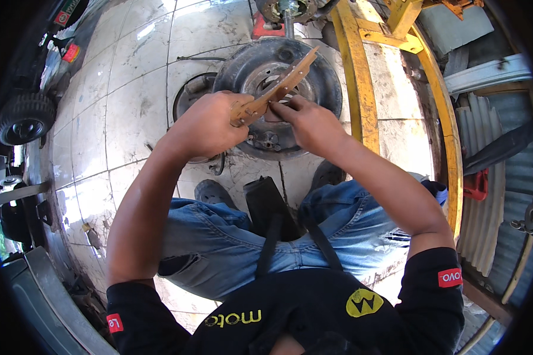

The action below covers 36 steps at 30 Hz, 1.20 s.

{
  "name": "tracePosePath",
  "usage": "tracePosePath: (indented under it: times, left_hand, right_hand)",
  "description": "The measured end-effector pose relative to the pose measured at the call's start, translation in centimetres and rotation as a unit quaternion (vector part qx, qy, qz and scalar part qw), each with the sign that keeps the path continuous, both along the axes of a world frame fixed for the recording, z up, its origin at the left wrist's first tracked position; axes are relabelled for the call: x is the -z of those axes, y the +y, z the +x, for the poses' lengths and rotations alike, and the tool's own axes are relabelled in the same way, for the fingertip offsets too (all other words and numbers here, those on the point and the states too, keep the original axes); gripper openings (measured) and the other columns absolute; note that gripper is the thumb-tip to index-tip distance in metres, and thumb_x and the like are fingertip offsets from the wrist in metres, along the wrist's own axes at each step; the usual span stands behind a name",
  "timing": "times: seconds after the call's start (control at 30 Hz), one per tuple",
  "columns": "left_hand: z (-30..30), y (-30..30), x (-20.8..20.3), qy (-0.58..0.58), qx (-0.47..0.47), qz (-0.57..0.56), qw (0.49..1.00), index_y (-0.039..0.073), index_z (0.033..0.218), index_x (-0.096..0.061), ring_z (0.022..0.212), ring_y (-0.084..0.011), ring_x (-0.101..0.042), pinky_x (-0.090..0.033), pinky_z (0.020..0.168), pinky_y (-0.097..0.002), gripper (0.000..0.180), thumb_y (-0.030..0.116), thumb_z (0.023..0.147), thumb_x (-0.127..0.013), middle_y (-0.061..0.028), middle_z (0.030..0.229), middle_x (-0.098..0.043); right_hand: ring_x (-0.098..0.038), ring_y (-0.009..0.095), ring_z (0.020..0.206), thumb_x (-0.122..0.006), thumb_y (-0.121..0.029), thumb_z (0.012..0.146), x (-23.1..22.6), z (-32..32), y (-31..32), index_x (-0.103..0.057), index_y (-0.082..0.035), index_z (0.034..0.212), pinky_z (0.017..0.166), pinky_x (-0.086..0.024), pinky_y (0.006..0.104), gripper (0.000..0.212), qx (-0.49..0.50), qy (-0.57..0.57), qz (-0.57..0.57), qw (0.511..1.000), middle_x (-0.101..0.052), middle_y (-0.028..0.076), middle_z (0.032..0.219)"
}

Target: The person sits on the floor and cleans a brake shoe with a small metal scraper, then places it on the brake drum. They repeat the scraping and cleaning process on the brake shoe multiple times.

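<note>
My left hand [210,124] is wrapped round the near end of a curved orange-brown brake shoe [290,80], with small rivets along it. The shoe is tilted, its far end pointing up and to the right. My right hand [314,121] is closed, its fingertips pinched against the shoe's lower side. A small reddish-brown patch shows under those fingertips; I cannot make out what it is. Beneath both hands a black steel wheel rim [326,74] lies flat on the floor. Metal parts [265,140] rest at the rim's near side, partly hidden by my hands.
A yellow steel frame [358,77] stands to the right of the rim. A round dark part [186,94] with a cable lies left of it. Far ahead are a metal shaft [289,21] and a red object [266,28]. A black tyre [26,118] stands at the left.
</note>
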<state>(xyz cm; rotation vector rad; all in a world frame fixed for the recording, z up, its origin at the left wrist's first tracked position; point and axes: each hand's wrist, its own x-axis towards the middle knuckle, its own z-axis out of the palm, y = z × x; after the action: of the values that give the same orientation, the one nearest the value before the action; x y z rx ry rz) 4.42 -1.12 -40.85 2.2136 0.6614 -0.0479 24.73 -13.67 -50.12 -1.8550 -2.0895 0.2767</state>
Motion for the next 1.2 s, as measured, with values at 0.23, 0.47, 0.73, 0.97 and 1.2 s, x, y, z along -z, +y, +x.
tracePosePath:
  times: [0.23, 0.47, 0.73, 0.97, 1.2]
  left_hand:
    - [0.1, 0.1, -0.2, 0.027, 0.006, 0.001, 1.000, 0.002, 0.120, -0.064, 0.099, -0.0370, -0.064, -0.051, 0.088, -0.0402, 0.042, 0.008, 0.078, -0.064, -0.0219, 0.106, -0.067]
    - [0.1, 0.1, 0.1, 0.013, 0.010, 0.009, 1.000, 0.001, 0.115, -0.065, 0.098, -0.0394, -0.063, -0.050, 0.087, -0.0419, 0.038, 0.008, 0.078, -0.064, -0.0225, 0.103, -0.067]
    - [0.1, 0.3, 0.5, 0.013, 0.029, 0.048, 0.998, 0.002, 0.119, -0.064, 0.097, -0.0402, -0.063, -0.051, 0.087, -0.0414, 0.041, 0.007, 0.078, -0.064, -0.0232, 0.104, -0.066]
    - [0.0, 0.0, 0.1, 0.008, 0.006, 0.021, 1.000, 0.000, 0.120, -0.064, 0.099, -0.0380, -0.065, -0.051, 0.089, -0.0401, 0.042, 0.006, 0.078, -0.065, -0.0235, 0.107, -0.066]
    - [0.1, 0.0, 0.1, 0.012, 0.009, 0.019, 1.000, 0.000, 0.120, -0.064, 0.099, -0.0378, -0.065, -0.051, 0.089, -0.0405, 0.043, 0.006, 0.078, -0.065, -0.0229, 0.107, -0.067]
  right_hand:
    - [-0.067, 0.035, 0.099, -0.060, -0.001, 0.080, -0.5, -0.2, -0.6, -0.058, -0.010, 0.133, 0.082, -0.056, 0.0426, 0.054, 0.019, -0.010, 0.026, 0.999, -0.062, 0.016, 0.108]
    - [-0.067, 0.036, 0.094, -0.059, -0.001, 0.080, -0.8, -2.3, -1.1, -0.056, -0.009, 0.135, 0.077, -0.057, 0.0438, 0.055, -0.003, 0.017, -0.008, 1.000, -0.061, 0.015, 0.104]
    - [-0.068, 0.037, 0.091, -0.056, -0.002, 0.083, -0.4, -2.6, -1.2, -0.056, -0.010, 0.136, 0.075, -0.057, 0.0450, 0.053, -0.005, 0.038, -0.004, 0.999, -0.061, 0.016, 0.102]
    - [-0.068, 0.036, 0.092, -0.056, -0.001, 0.084, -0.1, -1.6, -0.7, -0.056, -0.009, 0.136, 0.077, -0.057, 0.0445, 0.053, -0.003, 0.015, 0.015, 1.000, -0.061, 0.016, 0.104]
    - [-0.067, 0.036, 0.094, -0.056, 0.000, 0.083, 0.4, -0.9, -0.2, -0.057, -0.012, 0.135, 0.078, -0.057, 0.0453, 0.054, 0.018, 0.001, 0.030, 0.999, -0.061, 0.017, 0.105]
